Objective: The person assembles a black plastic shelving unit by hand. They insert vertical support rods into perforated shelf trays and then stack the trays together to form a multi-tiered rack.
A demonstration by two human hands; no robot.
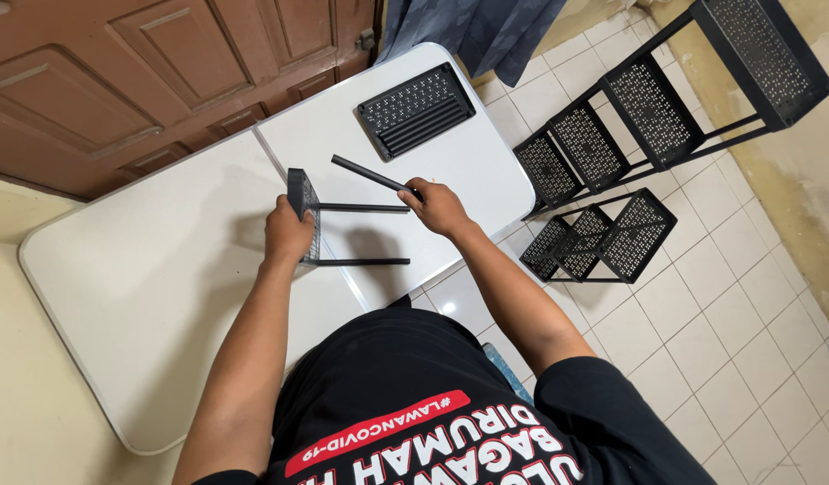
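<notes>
Left hand [287, 235]: centre of frame, clenched on the edge of a black perforated shelf panel [303, 214] stood on edge on the table.
Panel rods: two thin black rods [365, 208] run from the panel toward the right, one above the other, both level with the tabletop.
Right hand [439, 207]: just right of centre, fist closed round the near end of a loose black tube [371, 176]; tube slants up-left, clear of the panel.
Table [145, 278]: white folding top, seam down its middle.
Second panel [416, 110]: black, lying flat, upper centre of table.
Floor, right of frame: small black rack [603, 238] on pale tiles; taller tiered rack [666, 108] beyond it.
Upper left: brown panelled door [136, 72].
</notes>
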